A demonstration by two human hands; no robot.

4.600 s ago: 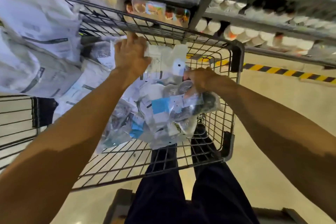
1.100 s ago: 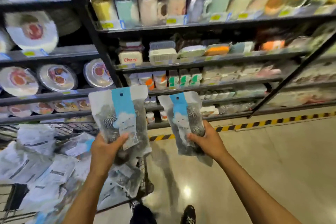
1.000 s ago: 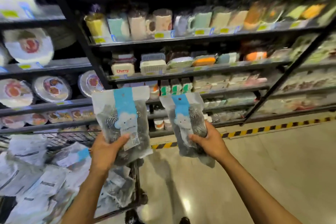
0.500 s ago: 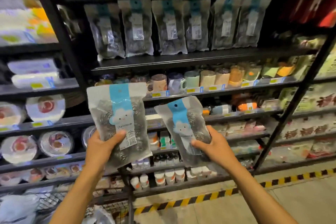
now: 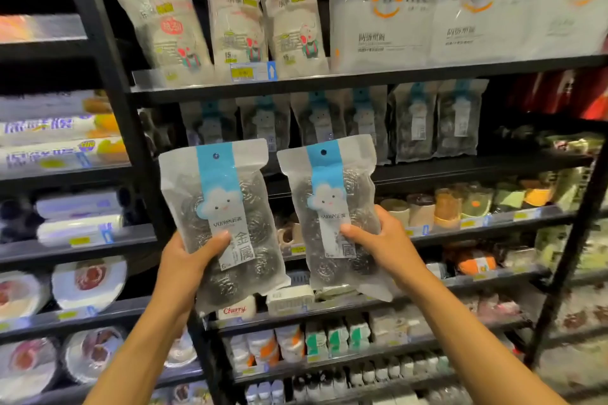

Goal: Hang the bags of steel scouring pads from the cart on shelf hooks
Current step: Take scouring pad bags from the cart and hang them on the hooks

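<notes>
My left hand (image 5: 187, 260) grips one clear bag of steel scouring pads (image 5: 220, 207) by its lower left side, thumb across the front. My right hand (image 5: 381, 243) grips a second, matching bag (image 5: 332, 204) by its lower right side. Both bags stand upright with a blue strip, a cloud face and a hang hole at the top. Just behind and above them, a row of the same bags (image 5: 418, 122) hangs under a black shelf (image 5: 362, 77). The hooks themselves are hidden behind those hanging bags. The cart is out of view.
A black upright post (image 5: 108, 82) stands left of the hanging row. Above sit white packs (image 5: 237, 26) and large plastic bags (image 5: 381, 6). Mugs (image 5: 447, 204), boxes and plates (image 5: 88, 283) fill the lower shelves.
My view has risen from the cart to the shelves. Both hands lifted the two bags up and closer to the row of hanging bags, and the right bag turned upright.
</notes>
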